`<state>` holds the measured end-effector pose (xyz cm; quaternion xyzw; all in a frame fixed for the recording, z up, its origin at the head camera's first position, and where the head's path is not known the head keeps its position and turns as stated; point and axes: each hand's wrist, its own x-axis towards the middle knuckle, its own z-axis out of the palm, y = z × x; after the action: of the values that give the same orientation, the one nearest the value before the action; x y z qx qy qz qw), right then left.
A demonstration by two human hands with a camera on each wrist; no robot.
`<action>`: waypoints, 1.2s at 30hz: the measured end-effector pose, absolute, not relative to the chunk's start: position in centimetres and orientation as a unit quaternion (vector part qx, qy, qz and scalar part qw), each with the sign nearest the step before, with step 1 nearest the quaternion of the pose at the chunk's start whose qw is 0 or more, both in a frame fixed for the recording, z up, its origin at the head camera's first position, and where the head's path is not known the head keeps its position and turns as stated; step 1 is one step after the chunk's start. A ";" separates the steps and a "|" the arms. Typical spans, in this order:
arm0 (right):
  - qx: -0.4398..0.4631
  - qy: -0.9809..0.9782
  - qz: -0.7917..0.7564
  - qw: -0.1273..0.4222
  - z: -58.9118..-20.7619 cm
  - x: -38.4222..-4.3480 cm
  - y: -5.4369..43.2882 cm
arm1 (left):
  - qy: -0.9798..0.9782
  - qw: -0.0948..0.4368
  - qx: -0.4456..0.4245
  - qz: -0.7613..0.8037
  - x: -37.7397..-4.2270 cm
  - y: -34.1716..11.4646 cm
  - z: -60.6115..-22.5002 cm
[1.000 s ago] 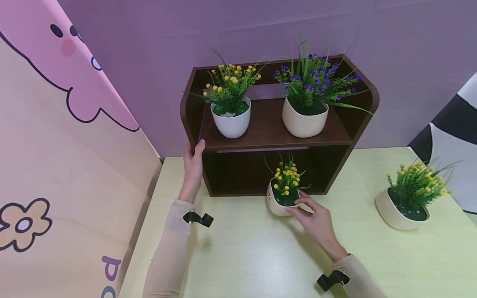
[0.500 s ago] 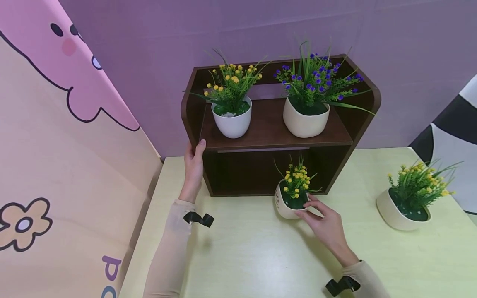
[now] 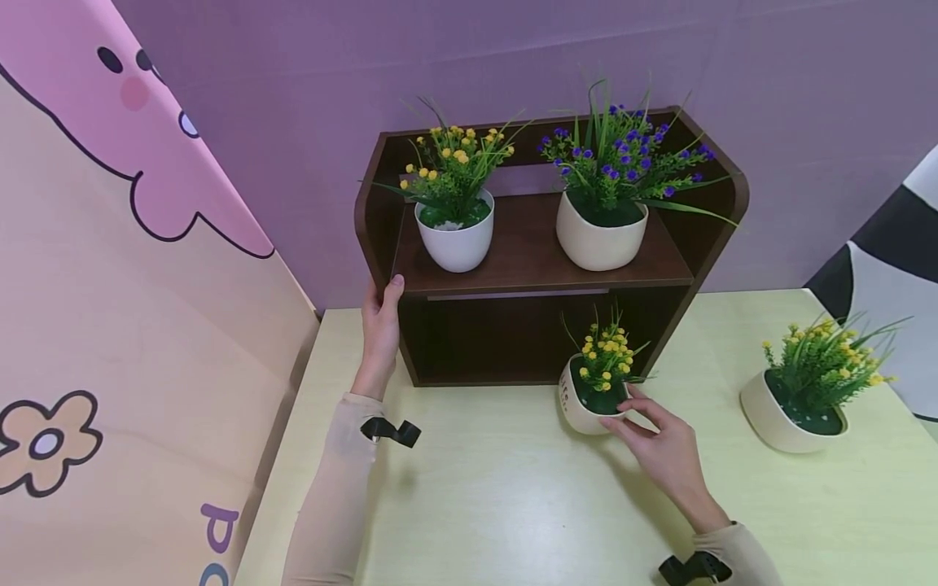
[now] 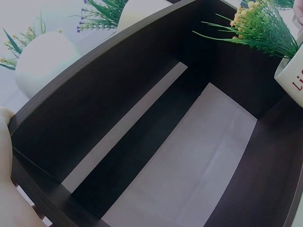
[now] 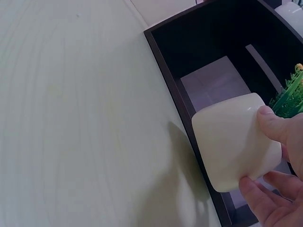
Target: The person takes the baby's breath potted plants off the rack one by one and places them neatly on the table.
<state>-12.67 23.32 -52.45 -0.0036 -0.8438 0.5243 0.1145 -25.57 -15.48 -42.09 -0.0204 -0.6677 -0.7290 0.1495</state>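
My left hand (image 3: 381,330) grips the left side panel of a dark brown two-tier shelf (image 3: 469,285), thumb on the front edge at the middle board. In my right hand (image 3: 663,443) is a cream flower pot (image 3: 582,415) with small yellow flowers, pinched by its right rim between thumb and fingers. It hangs in front of the lower compartment, near the right side panel. Red lettering marks the pot (image 4: 296,78) in the left wrist view; its smooth underside (image 5: 236,142) faces the right wrist camera. On the upper board stand a white pot (image 3: 456,244) with yellow flowers and a cream pot (image 3: 601,240) with purple flowers.
Another cream pot (image 3: 791,419) with yellow flowers stands on the pale table (image 3: 498,505) at the right. A purple backdrop (image 3: 308,146) rises behind the shelf, and a printed panel (image 3: 146,325) borders the table on the left.
My right hand has moved to the right with the held flower pot, along the shelf's front toward its right side panel. The left hand has stayed on the left panel.
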 end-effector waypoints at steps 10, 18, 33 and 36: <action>-0.009 -0.849 0.515 0.115 -52.7 -12.2 24.9 | -0.669 0.148 -0.017 -0.728 -25.5 -15.5 -42.0; -0.008 -0.853 0.507 0.122 -52.6 -12.0 26.0 | -0.671 0.145 -0.016 -0.727 -25.4 -15.5 -42.0; -0.023 -0.863 0.490 0.119 -52.5 -11.6 28.4 | -0.667 0.154 -0.008 -0.729 -25.6 -15.4 -42.0; -0.031 -0.867 0.484 0.118 -52.4 -11.5 28.8 | -0.667 0.152 -0.009 -0.729 -25.5 -15.3 -42.0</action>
<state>-11.47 28.76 -52.38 -0.0308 -0.8665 0.4840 0.1178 -25.54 -15.32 -41.97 -0.0089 -0.6667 -0.7295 0.1524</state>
